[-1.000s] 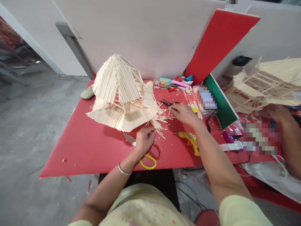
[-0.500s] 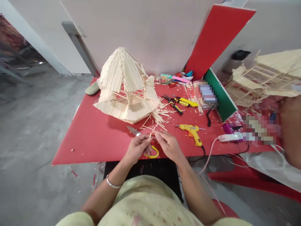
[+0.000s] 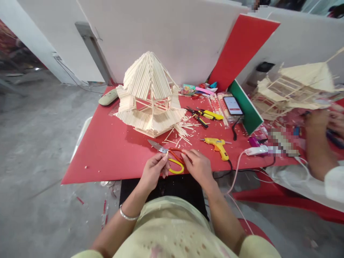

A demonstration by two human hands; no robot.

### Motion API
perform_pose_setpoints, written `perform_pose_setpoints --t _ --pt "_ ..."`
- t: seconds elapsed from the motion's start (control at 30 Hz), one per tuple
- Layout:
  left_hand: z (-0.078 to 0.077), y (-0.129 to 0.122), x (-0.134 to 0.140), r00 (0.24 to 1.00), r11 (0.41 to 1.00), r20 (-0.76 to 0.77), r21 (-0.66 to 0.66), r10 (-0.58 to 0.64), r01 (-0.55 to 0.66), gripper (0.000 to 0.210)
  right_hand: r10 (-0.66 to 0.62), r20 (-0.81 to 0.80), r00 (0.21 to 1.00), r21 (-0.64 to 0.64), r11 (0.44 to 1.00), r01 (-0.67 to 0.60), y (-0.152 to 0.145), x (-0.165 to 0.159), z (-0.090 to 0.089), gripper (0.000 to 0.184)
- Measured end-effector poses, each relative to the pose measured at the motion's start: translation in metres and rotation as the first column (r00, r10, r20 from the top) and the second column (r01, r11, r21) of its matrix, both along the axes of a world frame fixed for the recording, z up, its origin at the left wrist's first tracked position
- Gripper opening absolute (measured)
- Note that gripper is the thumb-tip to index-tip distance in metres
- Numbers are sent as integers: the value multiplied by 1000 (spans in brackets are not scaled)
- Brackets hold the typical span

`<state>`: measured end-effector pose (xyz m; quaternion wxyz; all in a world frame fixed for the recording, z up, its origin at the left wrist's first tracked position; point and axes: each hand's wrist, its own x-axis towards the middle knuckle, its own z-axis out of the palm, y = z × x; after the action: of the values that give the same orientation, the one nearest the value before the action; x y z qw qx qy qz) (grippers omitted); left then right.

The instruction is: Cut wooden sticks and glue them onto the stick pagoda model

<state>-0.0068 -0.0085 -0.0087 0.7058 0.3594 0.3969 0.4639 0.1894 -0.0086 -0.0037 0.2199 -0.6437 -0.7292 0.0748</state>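
Between thumb and fingers, my left hand (image 3: pixel 153 171) pinches a short piece of pale wooden stick (image 3: pixel 167 153). My right hand (image 3: pixel 197 165) has its thumb and fingers closed at the red handle of the scissors (image 3: pixel 157 146). These scissors have one red and one yellow handle, and their blades point away to the left over the table. Beyond my hands stands a pavilion-like model (image 3: pixel 152 89) built of wooden sticks, with a peaked roof and a wider lower roof. Loose sticks (image 3: pixel 182 130) and crumbs lie at its right side.
On the red table (image 3: pixel 107 157) lie a yellow glue gun (image 3: pixel 218 146), pliers (image 3: pixel 198 117), a yellow cutter (image 3: pixel 212 114) and a phone (image 3: pixel 233 105). A green board (image 3: pixel 245 107) stands at the right. Past it, a co-worker's arm (image 3: pixel 318 143) is beside another stick model (image 3: pixel 298 86).
My right hand has moved from beside the stick piece to the scissors' red handle. My left hand still holds the piece. The view has shifted slightly, and the co-worker's hands now show.
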Motion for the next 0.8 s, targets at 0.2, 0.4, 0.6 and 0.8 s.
perform_pose_setpoints --t 0.2,0.4,0.6,0.8 --pt "6 1 14 997 998 43 28 -59 58 29 -164 43 986 68 985 161 20 49 13 36" --pt "17 17 31 995 994 59 78 -80 75 28 -203 253 946 -24 976 216 90 98 23 35" --pt "22 28 51 997 997 34 46 -69 67 27 -249 432 867 -63 950 305 192 162 21 39" --pt "26 40 62 999 999 41 -29 -29 30 28 -80 562 823 -205 951 232 243 199 0 39"
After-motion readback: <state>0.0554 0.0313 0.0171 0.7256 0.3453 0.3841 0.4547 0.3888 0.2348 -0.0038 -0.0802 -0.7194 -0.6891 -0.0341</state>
